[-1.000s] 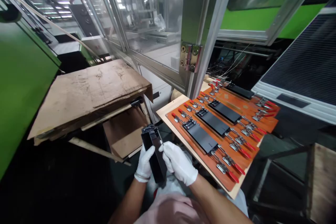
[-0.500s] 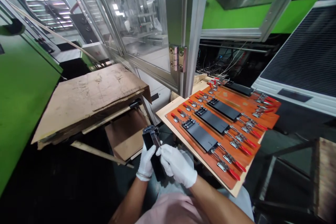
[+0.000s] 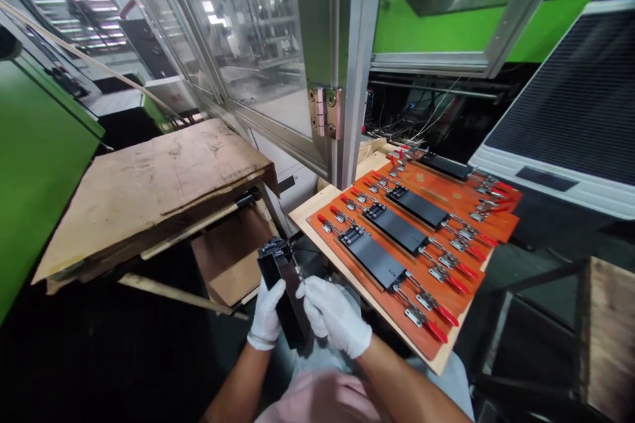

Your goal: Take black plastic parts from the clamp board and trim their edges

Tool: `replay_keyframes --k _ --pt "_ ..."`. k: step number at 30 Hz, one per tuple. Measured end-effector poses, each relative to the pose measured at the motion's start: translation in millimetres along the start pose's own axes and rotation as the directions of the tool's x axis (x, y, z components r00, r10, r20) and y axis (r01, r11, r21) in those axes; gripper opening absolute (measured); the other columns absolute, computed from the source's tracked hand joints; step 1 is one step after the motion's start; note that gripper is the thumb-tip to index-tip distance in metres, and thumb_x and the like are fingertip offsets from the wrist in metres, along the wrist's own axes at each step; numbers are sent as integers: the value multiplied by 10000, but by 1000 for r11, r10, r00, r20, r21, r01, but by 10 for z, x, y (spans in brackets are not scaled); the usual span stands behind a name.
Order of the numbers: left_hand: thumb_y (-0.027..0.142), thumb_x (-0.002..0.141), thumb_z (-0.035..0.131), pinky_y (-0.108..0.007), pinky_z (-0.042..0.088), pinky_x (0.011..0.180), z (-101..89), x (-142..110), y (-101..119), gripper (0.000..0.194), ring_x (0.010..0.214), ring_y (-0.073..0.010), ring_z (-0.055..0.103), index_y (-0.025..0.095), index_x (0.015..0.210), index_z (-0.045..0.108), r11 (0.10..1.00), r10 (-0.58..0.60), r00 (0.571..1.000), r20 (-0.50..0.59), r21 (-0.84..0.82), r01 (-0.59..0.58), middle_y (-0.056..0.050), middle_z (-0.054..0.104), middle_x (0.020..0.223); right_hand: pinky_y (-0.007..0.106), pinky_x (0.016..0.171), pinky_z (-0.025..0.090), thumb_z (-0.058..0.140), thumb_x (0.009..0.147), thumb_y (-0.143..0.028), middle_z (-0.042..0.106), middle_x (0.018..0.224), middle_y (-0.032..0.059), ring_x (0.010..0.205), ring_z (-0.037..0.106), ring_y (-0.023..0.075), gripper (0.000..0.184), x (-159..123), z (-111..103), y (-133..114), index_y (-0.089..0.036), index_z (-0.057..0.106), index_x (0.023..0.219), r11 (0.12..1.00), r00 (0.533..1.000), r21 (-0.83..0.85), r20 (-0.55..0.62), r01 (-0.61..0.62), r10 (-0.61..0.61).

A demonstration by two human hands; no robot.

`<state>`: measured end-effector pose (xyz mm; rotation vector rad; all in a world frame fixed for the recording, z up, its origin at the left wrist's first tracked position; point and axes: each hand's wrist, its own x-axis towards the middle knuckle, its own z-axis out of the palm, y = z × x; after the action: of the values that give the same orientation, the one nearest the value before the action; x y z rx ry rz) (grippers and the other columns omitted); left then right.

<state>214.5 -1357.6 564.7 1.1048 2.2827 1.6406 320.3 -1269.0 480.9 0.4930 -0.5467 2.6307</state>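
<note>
My left hand [image 3: 266, 317], in a white glove, is wrapped round a long black plastic part [image 3: 288, 301]. The part is tilted, its far end carrying moulded detail. In my gloved right hand [image 3: 337, 317] the fingers pinch a slim metal tool [image 3: 298, 269], which points up along the part's right edge; its exact kind is too small to tell. To the right, an orange fixture board [image 3: 459, 193] bears several flat black panels [image 3: 374, 254] between red-handled toggle clamps [image 3: 436, 330].
A cardboard-topped table [image 3: 149, 178] stands at the left, with an open cardboard box [image 3: 231, 264] below it. A metal-framed glass door [image 3: 342, 79] rises ahead. Cables lie behind the fixture board. A wood-topped stool [image 3: 612, 337] is at the right edge.
The black part has turned slightly, and the slim tool has moved from over its face to its right edge. The whole view has shifted a little.
</note>
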Motion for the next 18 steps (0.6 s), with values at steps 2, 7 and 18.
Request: replay_keyframes --k 2,7,18 --pt "433 735 800 -312 482 907 2 -3 15 655 966 -180 604 145 1253 521 1000 -6 1000 15 -3 6 -101 621 1178 173 336 167 644 700 -744 323 463 -93 357 213 51 663 1 -23 21 -143 461 911 1000 999 9 -20 27 -26" --pt "511 729 773 -323 513 824 109 -26 70 600 889 -211 630 128 1155 592 998 4 998 62 61 -7 -96 653 1015 180 323 180 634 726 -734 336 455 -82 354 227 61 642 11 -46 54 -138 481 910 999 999 -6 32 34 -34" --pt "448 750 766 -425 295 1160 -29 148 45 989 1397 -338 362 106 1544 285 931 156 980 120 313 -186 -189 454 1440 176 322 145 617 827 -651 312 471 -84 357 191 56 521 -37 -168 86 -155 474 893 998 996 56 84 13 -18"
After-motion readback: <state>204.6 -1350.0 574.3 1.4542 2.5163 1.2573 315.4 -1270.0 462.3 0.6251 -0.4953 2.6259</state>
